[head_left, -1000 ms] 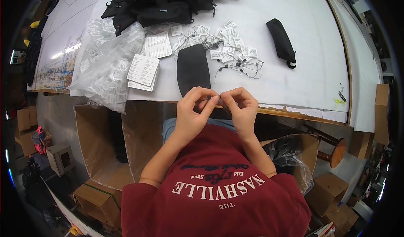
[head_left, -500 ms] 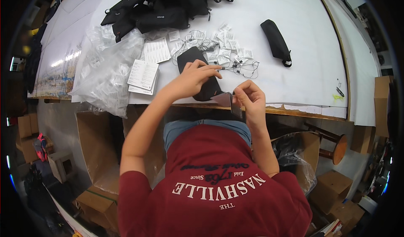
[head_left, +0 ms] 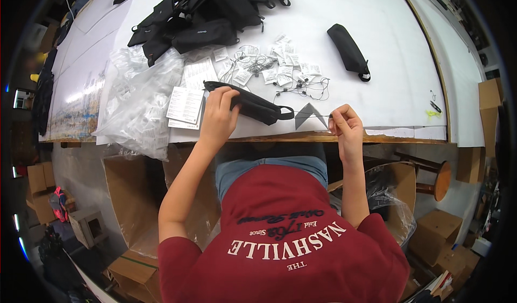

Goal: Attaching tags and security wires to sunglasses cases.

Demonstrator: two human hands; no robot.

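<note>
Near the front edge of the table, my left hand [head_left: 218, 117] is closed around the left part of a black zip pouch [head_left: 257, 108]. A fabric loop [head_left: 287, 112] sticks out from its right end. To the right, my right hand [head_left: 347, 128] pinches a thin dark cord [head_left: 318, 116] that runs toward the loop; whether it is tied there I cannot tell. A dark grey card [head_left: 306, 114], with a pointed outline, is beside the cord, left of my right fingers. Behind the pouch lie several small white tags [head_left: 284, 77] with looped black strings.
A heap of black pouches [head_left: 210, 12] lies at the back. Another pouch [head_left: 349, 51] is alone at the right. Clear plastic bags [head_left: 137, 98] and white printed cards [head_left: 184, 107] are at the left. Below the table are cardboard boxes [head_left: 132, 195] and a wooden stool [head_left: 441, 181].
The pouch has turned from lying flat to tilted, loop toward the right. My left hand has shifted left and grips it. My right hand has moved right, drawing the cord out.
</note>
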